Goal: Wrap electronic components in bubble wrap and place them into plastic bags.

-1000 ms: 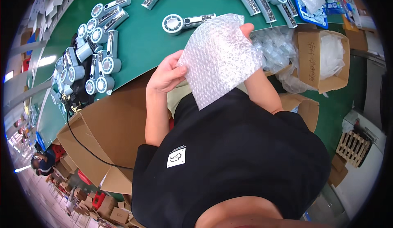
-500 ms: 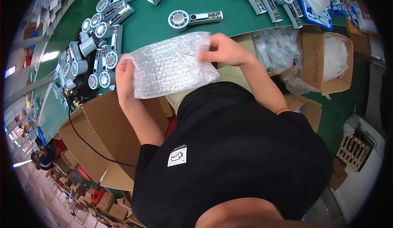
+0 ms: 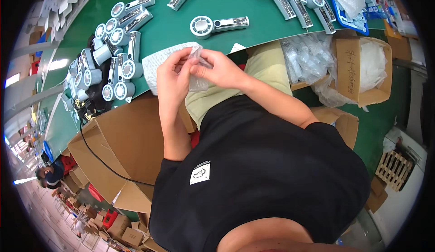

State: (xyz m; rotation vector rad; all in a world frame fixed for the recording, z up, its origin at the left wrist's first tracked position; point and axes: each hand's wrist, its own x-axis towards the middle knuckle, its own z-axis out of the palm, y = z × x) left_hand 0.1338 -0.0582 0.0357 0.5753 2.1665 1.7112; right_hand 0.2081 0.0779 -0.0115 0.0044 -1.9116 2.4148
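A clear bubble wrap bag [image 3: 152,65] hangs at the front edge of the green table, partly hidden behind my hands. My left hand [image 3: 173,74] is closed, its thumb and fingers pinching the bag's right end. Beside it, my right hand [image 3: 222,71] also grips that end, with crumpled film bunched between the two hands. Just beyond them on the table lies a light-blue handheld fan [image 3: 201,26], its round head to the left and its handle open, showing the parts inside.
Several similar fans [image 3: 131,68] are heaped at the left, more [image 3: 294,5] at the far right. A blue tray [image 3: 337,14] stands at the right back. Below the edge are plastic bags [image 3: 308,59], a carton of white film [image 3: 385,77] and a large open carton [image 3: 131,139].
The bag was spread flat between my hands. Now my right hand has moved left to meet my left hand, and the film is gathered between them.
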